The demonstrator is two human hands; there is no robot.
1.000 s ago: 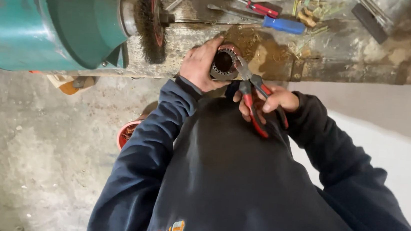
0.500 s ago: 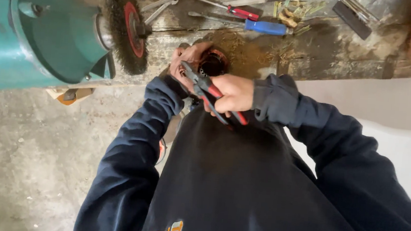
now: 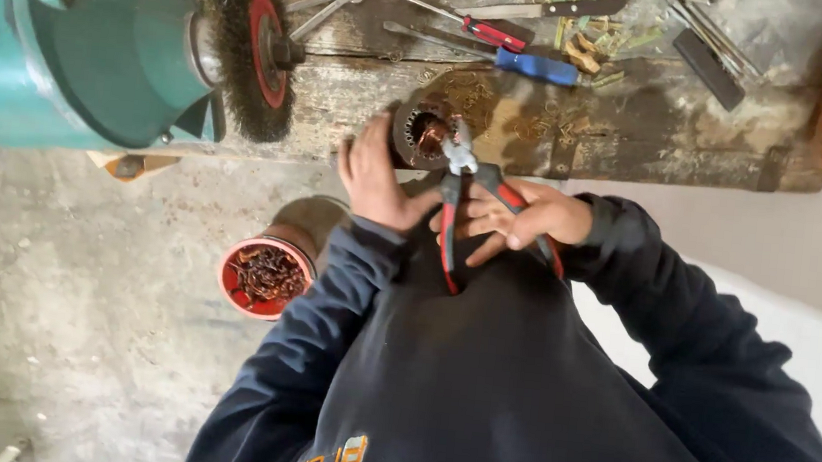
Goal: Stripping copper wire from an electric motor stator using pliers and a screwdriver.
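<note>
My left hand (image 3: 373,179) grips the side of a round metal motor stator (image 3: 424,134) with copper windings inside, held at the edge of a worn wooden workbench (image 3: 640,148). My right hand (image 3: 525,217) holds red-and-black handled pliers (image 3: 463,188). The pliers' jaws point up and touch the stator's copper windings. The handles are spread apart in my fingers. Both arms wear dark blue sleeves.
A teal bench grinder (image 3: 68,37) with a wire wheel (image 3: 249,40) stands at the left. A red screwdriver (image 3: 486,29), a blue screwdriver (image 3: 532,65), a knife and brass scraps lie on the bench. A red bucket (image 3: 264,277) of copper wire sits on the concrete floor.
The view has shifted, so the bench and grinder sit lower and to the right. My right hand swung the pliers so the jaws now meet the stator's windings.
</note>
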